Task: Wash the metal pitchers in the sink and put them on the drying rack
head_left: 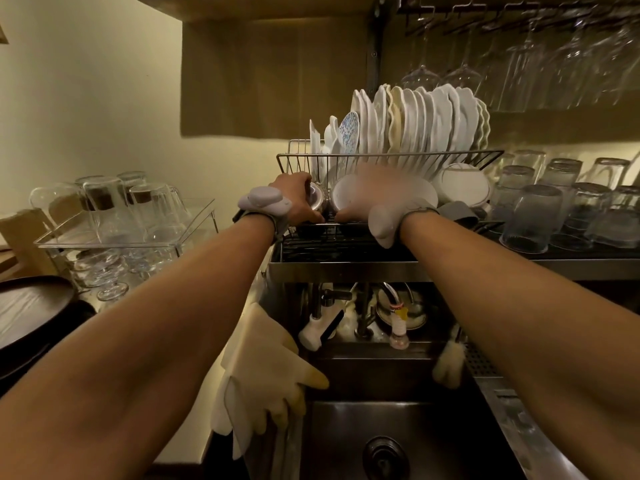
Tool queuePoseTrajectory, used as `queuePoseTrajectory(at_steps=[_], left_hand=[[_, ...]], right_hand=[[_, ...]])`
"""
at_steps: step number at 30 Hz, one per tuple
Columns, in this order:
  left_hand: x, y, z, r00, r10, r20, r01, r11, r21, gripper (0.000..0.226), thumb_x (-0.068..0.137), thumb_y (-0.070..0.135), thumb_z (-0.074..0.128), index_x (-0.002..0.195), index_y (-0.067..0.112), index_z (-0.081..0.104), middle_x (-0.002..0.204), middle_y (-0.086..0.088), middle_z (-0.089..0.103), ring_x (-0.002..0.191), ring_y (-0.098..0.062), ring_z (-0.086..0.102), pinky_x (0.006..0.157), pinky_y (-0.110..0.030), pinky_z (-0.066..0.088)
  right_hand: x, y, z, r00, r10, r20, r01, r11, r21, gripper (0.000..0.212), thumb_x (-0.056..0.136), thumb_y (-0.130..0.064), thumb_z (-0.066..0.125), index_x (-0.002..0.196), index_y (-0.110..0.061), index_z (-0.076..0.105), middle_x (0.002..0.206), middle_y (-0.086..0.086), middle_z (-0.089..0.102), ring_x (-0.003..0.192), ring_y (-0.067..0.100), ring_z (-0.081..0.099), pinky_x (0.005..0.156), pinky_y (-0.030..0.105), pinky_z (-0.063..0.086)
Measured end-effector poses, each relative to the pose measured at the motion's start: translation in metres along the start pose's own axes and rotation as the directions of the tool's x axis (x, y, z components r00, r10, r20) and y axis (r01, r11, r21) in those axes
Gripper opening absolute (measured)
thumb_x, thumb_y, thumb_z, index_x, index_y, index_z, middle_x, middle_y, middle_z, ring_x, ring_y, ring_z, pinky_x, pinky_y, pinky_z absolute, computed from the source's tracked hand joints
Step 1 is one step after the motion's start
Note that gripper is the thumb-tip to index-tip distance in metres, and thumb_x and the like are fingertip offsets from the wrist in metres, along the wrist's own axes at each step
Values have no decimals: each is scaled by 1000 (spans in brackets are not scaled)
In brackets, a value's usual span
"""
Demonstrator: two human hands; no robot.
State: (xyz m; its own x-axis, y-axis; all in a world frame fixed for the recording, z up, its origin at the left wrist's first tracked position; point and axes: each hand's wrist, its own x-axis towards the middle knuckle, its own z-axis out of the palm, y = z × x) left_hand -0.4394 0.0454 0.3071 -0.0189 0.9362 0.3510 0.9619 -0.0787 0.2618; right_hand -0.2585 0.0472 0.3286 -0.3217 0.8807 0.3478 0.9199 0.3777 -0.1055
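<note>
A small shiny metal pitcher point(316, 198) stands at the left front of the drying rack point(346, 244), above the sink point(349, 431). My left hand point(294, 199) is closed around the pitcher's left side. My right hand point(372, 194) is blurred. It reaches in just right of the pitcher, in front of a white bowl point(424, 192), with its thumb low by the rack's grate. Whether it grips anything is unclear. Both wrists wear pale grey bands. The sink basin below looks dark, with only its drain showing.
White plates point(415, 119) stand upright in the rack's wire basket. Upturned glasses point(533, 216) fill the shelf to the right, and more glasses point(114, 209) sit in a clear tray at left. Rubber gloves point(263, 368) hang over the sink's left edge. A faucet point(323, 322) sits below the rack. Stemware point(519, 64) hangs overhead.
</note>
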Motion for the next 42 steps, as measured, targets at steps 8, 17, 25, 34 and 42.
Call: queuePoseTrajectory(at_steps=[8,17,25,34,42], left_hand=[[-6,-3,0,1000,-4,5,5,999,-47,89,59,52,82,131,12,46,126,-9,60,109,-28,57,85,-33,45],[-10,5,-5,997,-55,48,60,992,-109,80,71,38,77,136,10,40,133,-9,55,117,-28,53,92,-32,43],[-12,4,-3,999,-44,8,45,988,-150,72,69,36,78,128,8,48,125,-10,59,109,-27,57,84,-30,43],[-12,-1,-3,994,-95,46,99,989,-107,88,62,49,78,131,14,38,124,-10,58,103,-28,58,83,-36,50],[-10,-3,1,996,-75,42,79,993,-91,73,64,49,77,122,16,49,117,-6,62,91,-21,56,76,-31,48]], right_hand=[[-1,-3,2,1000,-19,1,19,999,37,77,65,-56,75,119,-10,45,116,10,59,108,31,55,90,42,40],[-5,-4,3,1000,-15,-16,15,999,40,79,70,-57,69,130,-15,41,128,10,52,118,31,49,97,46,39],[-5,-5,6,1000,-10,-6,10,998,65,73,70,-54,70,126,-15,42,124,9,54,113,31,52,94,45,40],[-7,-3,11,1000,-3,-15,3,1000,27,81,70,-56,71,133,-17,38,133,12,46,122,34,44,95,50,36],[-9,-6,11,999,37,-9,-37,999,13,74,71,-53,70,129,-17,41,130,14,46,120,33,45,95,48,36]])
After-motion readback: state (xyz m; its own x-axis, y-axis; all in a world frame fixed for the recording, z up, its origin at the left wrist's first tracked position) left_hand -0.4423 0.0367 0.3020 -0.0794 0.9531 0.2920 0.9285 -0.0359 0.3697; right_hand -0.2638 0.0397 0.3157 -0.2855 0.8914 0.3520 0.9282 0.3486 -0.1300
